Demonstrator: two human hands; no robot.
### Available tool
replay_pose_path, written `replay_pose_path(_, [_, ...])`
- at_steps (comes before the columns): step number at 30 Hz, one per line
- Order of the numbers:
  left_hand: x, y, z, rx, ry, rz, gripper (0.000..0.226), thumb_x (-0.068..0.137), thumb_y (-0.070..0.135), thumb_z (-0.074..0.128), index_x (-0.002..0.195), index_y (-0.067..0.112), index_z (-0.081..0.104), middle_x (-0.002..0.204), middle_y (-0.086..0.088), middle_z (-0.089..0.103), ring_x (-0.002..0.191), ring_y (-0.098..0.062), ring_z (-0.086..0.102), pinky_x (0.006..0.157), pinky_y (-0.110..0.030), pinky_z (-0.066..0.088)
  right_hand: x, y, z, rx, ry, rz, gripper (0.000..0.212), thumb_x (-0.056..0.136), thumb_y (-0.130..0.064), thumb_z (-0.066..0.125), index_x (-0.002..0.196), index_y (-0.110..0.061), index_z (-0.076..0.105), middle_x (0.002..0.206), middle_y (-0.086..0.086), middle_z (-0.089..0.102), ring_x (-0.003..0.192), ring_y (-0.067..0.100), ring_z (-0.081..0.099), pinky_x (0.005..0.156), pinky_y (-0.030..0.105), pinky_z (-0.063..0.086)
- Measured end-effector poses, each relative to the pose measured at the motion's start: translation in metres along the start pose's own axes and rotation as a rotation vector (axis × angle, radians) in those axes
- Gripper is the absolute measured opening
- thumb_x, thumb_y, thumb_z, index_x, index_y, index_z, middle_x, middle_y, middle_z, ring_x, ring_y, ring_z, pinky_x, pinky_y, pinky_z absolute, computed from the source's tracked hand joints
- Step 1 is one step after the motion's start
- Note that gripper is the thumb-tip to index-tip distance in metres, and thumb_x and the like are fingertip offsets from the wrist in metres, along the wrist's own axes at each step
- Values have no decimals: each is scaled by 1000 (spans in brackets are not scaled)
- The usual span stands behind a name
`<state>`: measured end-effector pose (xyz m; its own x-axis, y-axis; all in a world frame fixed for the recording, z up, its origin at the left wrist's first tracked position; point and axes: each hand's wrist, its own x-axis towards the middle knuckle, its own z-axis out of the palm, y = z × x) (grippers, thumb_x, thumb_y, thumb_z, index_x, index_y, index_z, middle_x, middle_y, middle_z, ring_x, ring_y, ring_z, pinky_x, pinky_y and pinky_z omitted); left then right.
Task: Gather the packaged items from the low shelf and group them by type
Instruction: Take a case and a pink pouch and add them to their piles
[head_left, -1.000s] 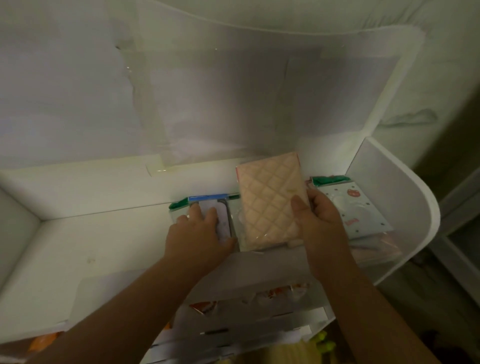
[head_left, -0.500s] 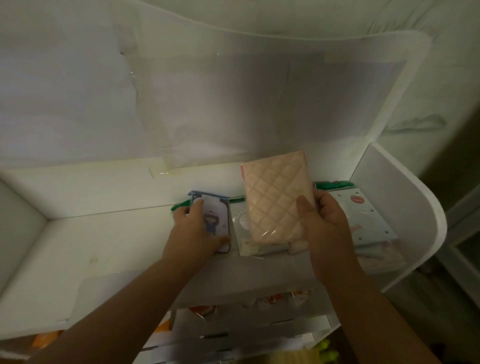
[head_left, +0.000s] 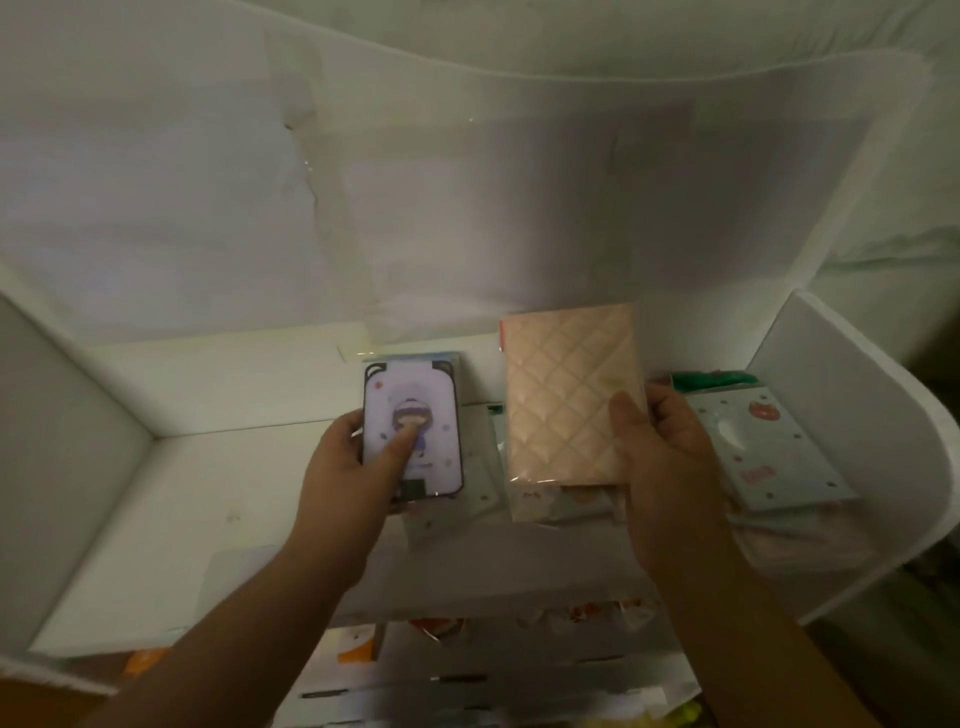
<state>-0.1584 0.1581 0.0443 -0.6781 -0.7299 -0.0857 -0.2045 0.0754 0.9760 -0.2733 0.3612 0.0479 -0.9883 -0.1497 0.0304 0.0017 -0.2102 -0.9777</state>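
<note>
Your left hand (head_left: 345, 480) grips the cartoon card pack (head_left: 413, 428) (thumb on front) | your right hand (head_left: 662, 457), at 3 o'clock of it, pinches the quilted peach pack (head_left: 569, 400).

likely a home storage corner — a low white shelf unit (head_left: 171, 499) with rounded side panels, set against a pale wall (head_left: 156, 208) with taped-on plastic sheeting (head_left: 519, 208); small cartoon-printed packets (head_left: 769, 452) lie on it — dim indoor light.
</note>
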Motion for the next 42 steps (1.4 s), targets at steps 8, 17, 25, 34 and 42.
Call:
replay_pose_path(8, [-17,21,-32,-36,78,107,37,87,36,68,121,22,57,99,1,75,81,-18,74,55,-32,57,-11,1,28,37,-90,2,9,99,-22,56,100,-22,66,95,1,73,87,23,70,70,38,61])
replay_pose_path(17, [-42,39,-80,-146,140,191,24,91,24,65,115,25,59,93,2,75,72,-20,73,45,-28,51,-52,-13,60,12,-177,-62,11,101,-20,51,104,-16,60,86,4,65,59,12,60,40,27,45])
replay_pose_path(25, [-83,45,-154,-158,127,269,30,91,25,64,120,24,59,95,5,76,78,-21,74,55,-43,60,-119,-26,108,22,-174,-95,10,101,-19,49,99,-20,59,82,-6,67,57,7,61,37,23,45])
replay_pose_path(34, [-137,28,-271,-237,130,309,35,90,21,64,124,21,59,103,5,75,89,-17,74,72,-48,61,-229,-30,175,7,-172,-104,15,102,-20,47,92,-25,59,71,-19,67,59,2,63,40,24,48])
replay_pose_path(42, [-168,-3,-376,-281,212,314,34,90,20,64,124,18,60,105,0,75,90,-23,73,69,-42,61,-320,-11,237,23,-271,-60,14,101,-22,50,102,-22,63,96,-2,72,88,19,70,66,39,58])
